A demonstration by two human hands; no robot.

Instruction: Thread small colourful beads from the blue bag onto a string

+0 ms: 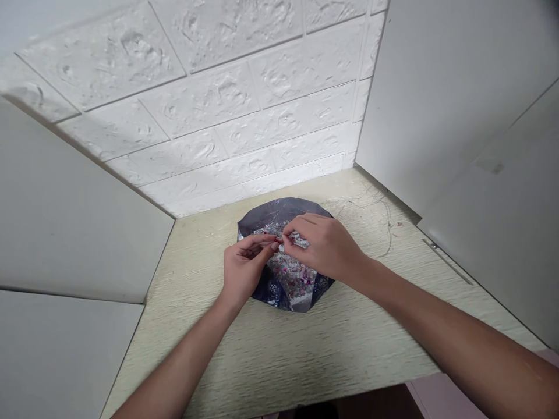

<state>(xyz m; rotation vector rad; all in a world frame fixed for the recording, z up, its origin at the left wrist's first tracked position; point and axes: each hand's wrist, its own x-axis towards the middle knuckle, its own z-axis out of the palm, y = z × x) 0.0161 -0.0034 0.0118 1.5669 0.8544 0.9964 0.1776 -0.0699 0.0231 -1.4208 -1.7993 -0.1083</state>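
A dark blue, glossy round mat (266, 216) lies on the table, with a heap of small pink, white and clear beads (290, 272) spread across its middle. Over the heap, my left hand (244, 269) and my right hand (321, 247) meet at the fingertips. Both pinch at a tiny red bead (278, 240), which is partly hidden by the fingers. Any thread between them is too fine to tell. A tangle of thin thread (371, 216) lies on the table beyond my right hand.
A pale wood-grain table (279, 361) fills the lower middle, backed by a white embossed brick-pattern wall (196, 99). White side panels (74, 215) rise at the left, and another panel (454, 99) stands at the right. A thin metal strip (448, 262) runs along the right edge.
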